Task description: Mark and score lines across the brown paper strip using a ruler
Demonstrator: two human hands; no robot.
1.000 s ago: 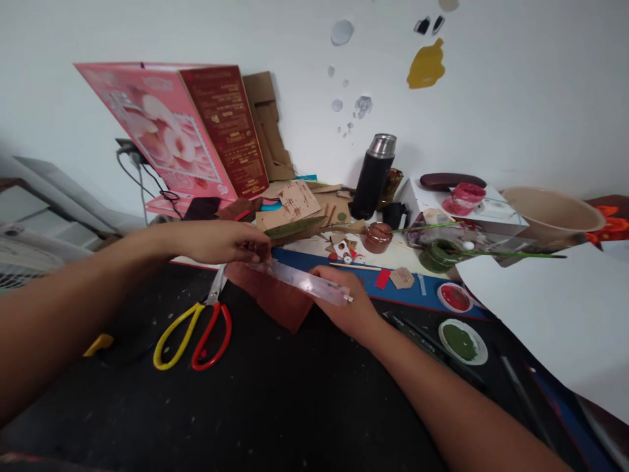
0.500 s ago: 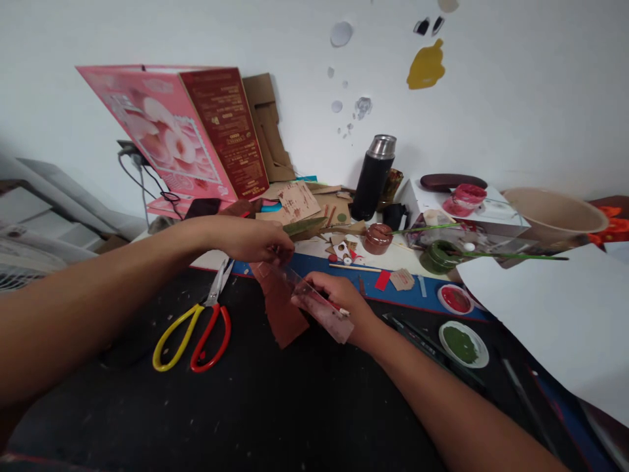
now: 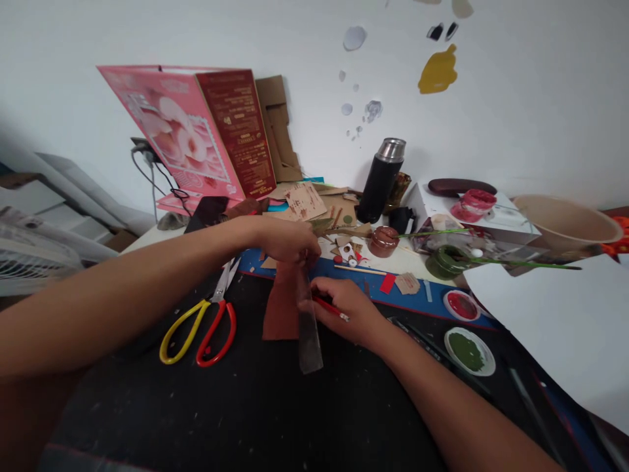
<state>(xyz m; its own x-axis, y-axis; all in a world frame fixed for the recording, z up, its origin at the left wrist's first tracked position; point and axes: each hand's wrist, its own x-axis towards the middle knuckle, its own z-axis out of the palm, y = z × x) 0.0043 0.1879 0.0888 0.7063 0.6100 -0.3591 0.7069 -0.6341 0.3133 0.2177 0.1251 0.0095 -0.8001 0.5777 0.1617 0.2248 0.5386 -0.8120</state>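
My left hand (image 3: 289, 241) is closed at the far end of a clear plastic ruler (image 3: 309, 334), its fingertips pinching down there. The ruler lies lengthwise over the right side of a brown painted card piece (image 3: 282, 308). In my right hand (image 3: 350, 308) is a red pencil (image 3: 330, 306), its pale end pointing back toward me. The right fingers are curled beside the ruler's right edge, and the pencil's tip is hidden. Left of the card lie scissors (image 3: 216, 314) with one yellow and one red handle, blades apart.
A black thermos (image 3: 378, 183), a brown paint jar (image 3: 383, 242) and a green paint jar (image 3: 445, 262) stand behind. Paint lids (image 3: 484, 357) lie to the right. Cardboard scraps (image 3: 304, 202) and a pink box (image 3: 181, 131) are at the back. White paper (image 3: 555, 321) covers the right side.
The ruler has swung from a slant to nearly straight toward me and now overlaps the card. The card has turned straighter too. My left hand has shifted right, and the camera view has moved slightly.
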